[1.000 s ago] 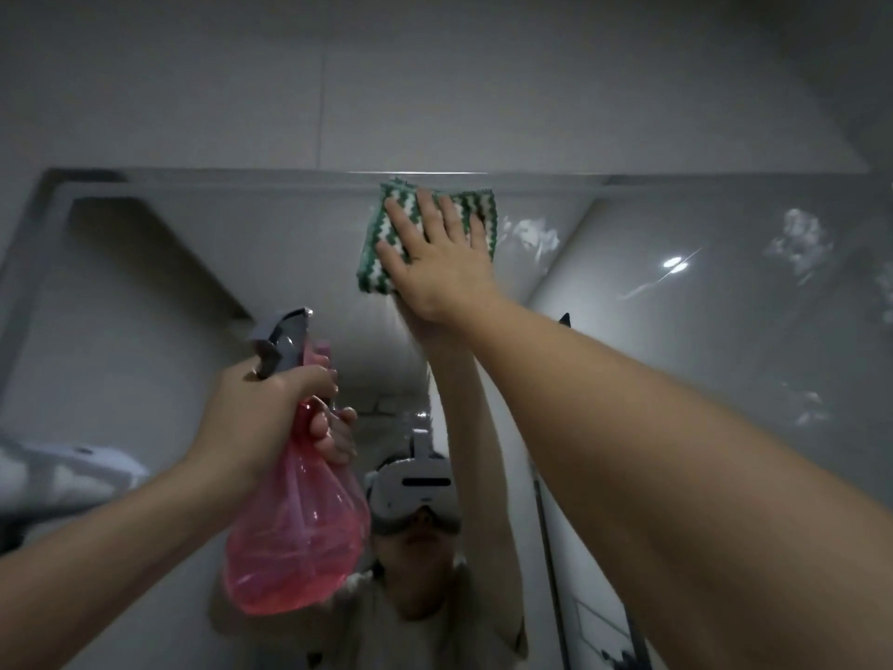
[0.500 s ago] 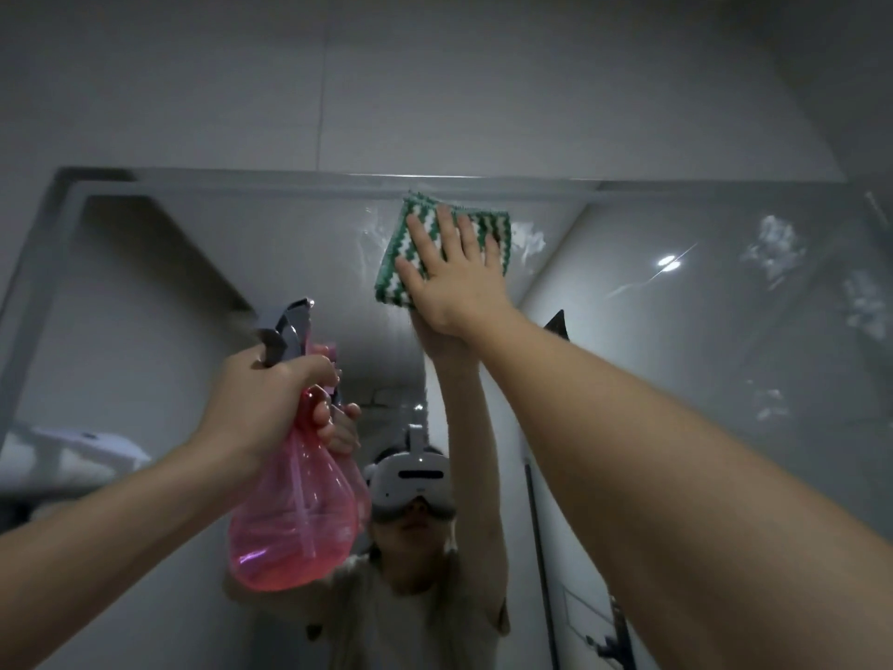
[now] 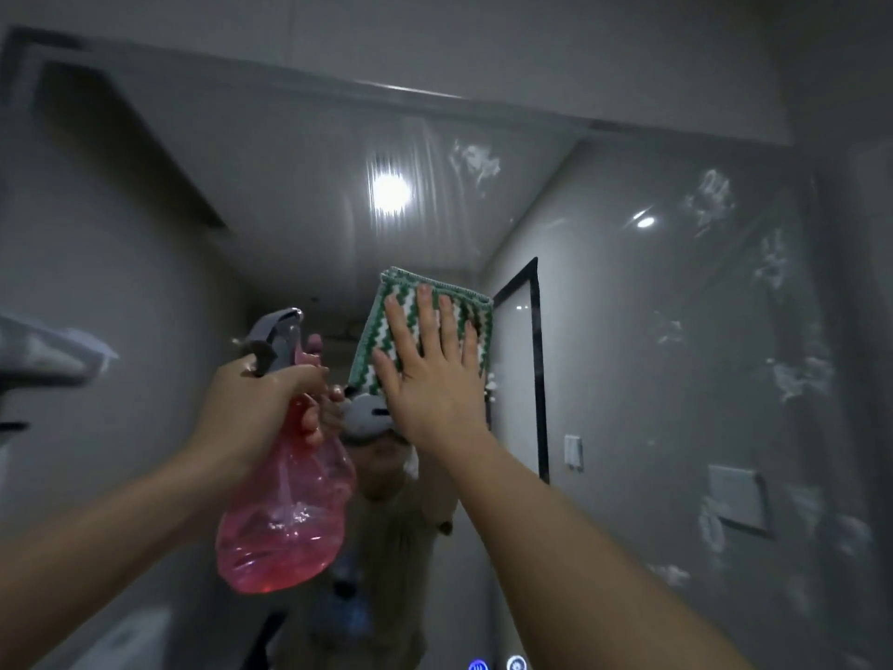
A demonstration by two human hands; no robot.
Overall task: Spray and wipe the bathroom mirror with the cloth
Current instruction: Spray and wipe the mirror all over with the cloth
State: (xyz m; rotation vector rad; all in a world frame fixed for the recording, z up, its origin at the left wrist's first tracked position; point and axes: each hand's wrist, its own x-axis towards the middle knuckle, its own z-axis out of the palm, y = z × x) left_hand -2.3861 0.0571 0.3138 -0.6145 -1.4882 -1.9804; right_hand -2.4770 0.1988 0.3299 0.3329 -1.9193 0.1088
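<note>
Right hand (image 3: 437,384) flat, fingers spread, pressing cloth (image 3: 386,326) on mirror (image 3: 628,307), now dragged down from top edge; foam (image 3: 476,162) above grip remains. Left hand (image 3: 261,403) grips bottle (image 3: 285,515).

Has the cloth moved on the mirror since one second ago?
Yes. The cloth has gone down, away from the mirror's top edge, which it touched before; the right hand presses it flat.

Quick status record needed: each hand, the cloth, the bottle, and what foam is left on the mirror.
left hand: grips neck of pink translucent spray bottle, held off the glass
right hand: fingers straight, presses green-and-white striped cloth flat on bathroom mirror
bottle fill: pink liquid in lower part
foam patches: white, unwiped, on the right side and near the top
wet streaks: above cloth
</note>
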